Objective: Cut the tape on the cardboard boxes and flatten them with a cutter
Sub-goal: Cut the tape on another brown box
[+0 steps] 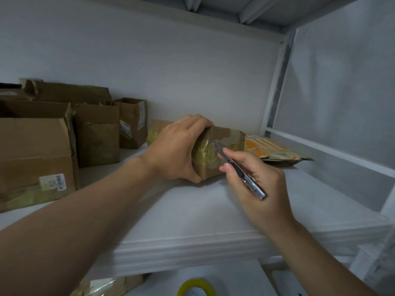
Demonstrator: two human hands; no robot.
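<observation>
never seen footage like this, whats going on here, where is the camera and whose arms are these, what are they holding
No machine here: the arms are a person's, and the one picture comes from a wide-angle camera worn on their head, looking forward and down, so both arms reach in from below. The left hand grips a small brown cardboard box with yellowish tape, resting on a white shelf. The right hand holds a slim silver and black cutter like a pen, its blade tip at the box's taped end. Left on the shelf stand larger brown cardboard boxes; to the right lies a flat orange and white packet. Below the shelf shows a roll of yellow tape.
</observation>
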